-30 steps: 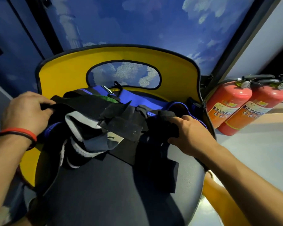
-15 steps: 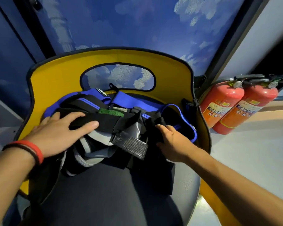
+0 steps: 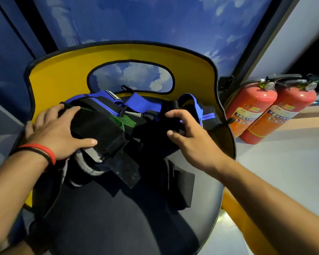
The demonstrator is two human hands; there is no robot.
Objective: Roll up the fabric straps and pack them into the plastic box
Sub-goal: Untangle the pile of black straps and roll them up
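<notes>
While the fabric straps [image 3: 107, 129] lie unrolled on the chair [image 3: 63, 76], nothing's rolled yet — no box in view. Left hand [image 3: 59, 133] flat on pile; right hand [image 3: 188, 135] curled over it — grip unclear.

Yellow chair back [image 3: 63, 70] edged black, dark grey seat [image 3: 118, 227], fabric straps [image 3: 103, 129] black, blue, green and pale grey, red and black wristbands [image 3: 44, 153] at left, red fire extinguishers [image 3: 254, 107] at right, blue wall [image 3: 155, 21] with white clouds above.
</notes>
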